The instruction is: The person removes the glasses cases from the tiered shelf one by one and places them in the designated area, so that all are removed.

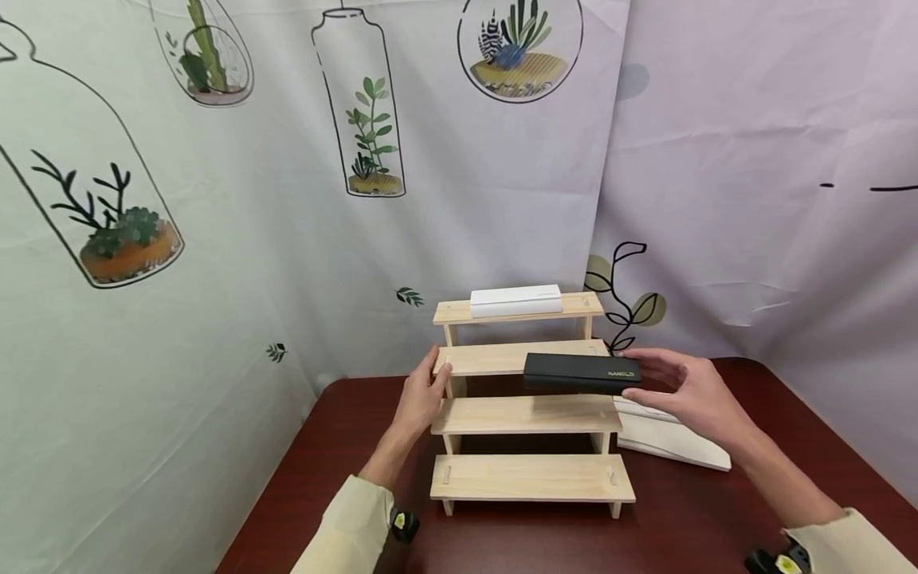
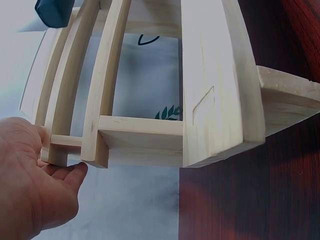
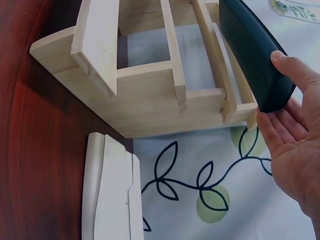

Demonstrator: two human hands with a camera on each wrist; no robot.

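A wooden four-step display rack [image 1: 531,477] stands on the table. My left hand [image 1: 421,392] holds the left end of its second step from the top; in the left wrist view, the fingers [image 2: 70,175] of that hand reach under the end. A long black case [image 1: 581,371] with gold lettering is pinched at its right end by my right hand [image 1: 692,392], thumb on one side and fingers on the other. The case is over the second step; whether it touches the wood I cannot tell. On the top step lies a white case [image 1: 516,300].
White, flat, elongated items [image 1: 670,440] lie on the table to the right of the rack, partly behind my right hand. The dark red table [image 1: 337,446] meets a patterned curtain [image 1: 344,263] at the back and left.
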